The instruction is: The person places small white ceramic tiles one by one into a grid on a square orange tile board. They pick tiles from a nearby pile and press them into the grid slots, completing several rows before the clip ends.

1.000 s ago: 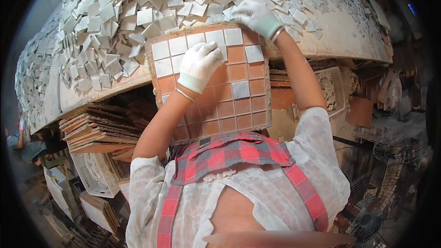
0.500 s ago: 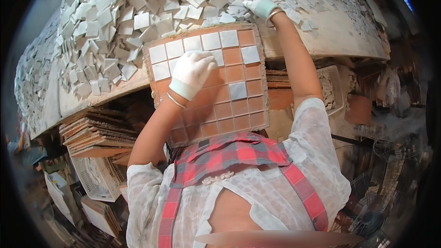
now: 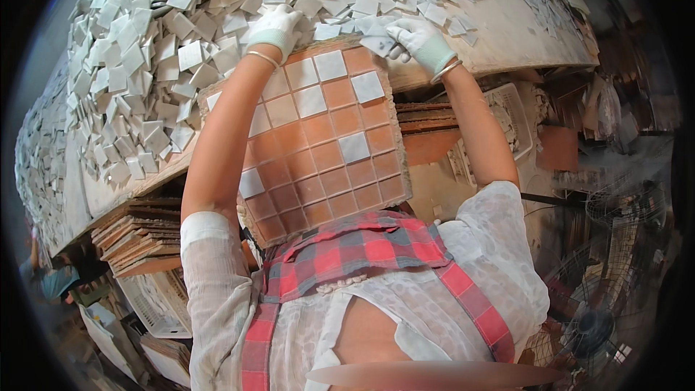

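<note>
A reddish-brown grid board (image 3: pixel 318 130) leans between my body and the table edge, with white square tiles in some of its compartments. One white tile (image 3: pixel 354 148) sits by itself right of the middle. My right hand (image 3: pixel 418 40), in a white glove, is closed on a white tile (image 3: pixel 378 43) at the board's upper right corner. My gloved left hand (image 3: pixel 275 27) is at the board's far edge beside the loose tile pile (image 3: pixel 195 14), its fingers curled; what they grip, if anything, is hidden. My left forearm covers part of the board's left side.
Boards (image 3: pixel 141 235) are stacked below the table at the left, above a white plastic crate (image 3: pixel 156 308). More boards (image 3: pixel 428 127) lie under the table edge at the right, near another crate (image 3: pixel 512 119). A wire-guard fan (image 3: pixel 590 326) stands at the lower right.
My left hand has moved from the board's upper rows up to the edge of the tile pile. My right hand has come from the pile back to the board's corner with a tile.
</note>
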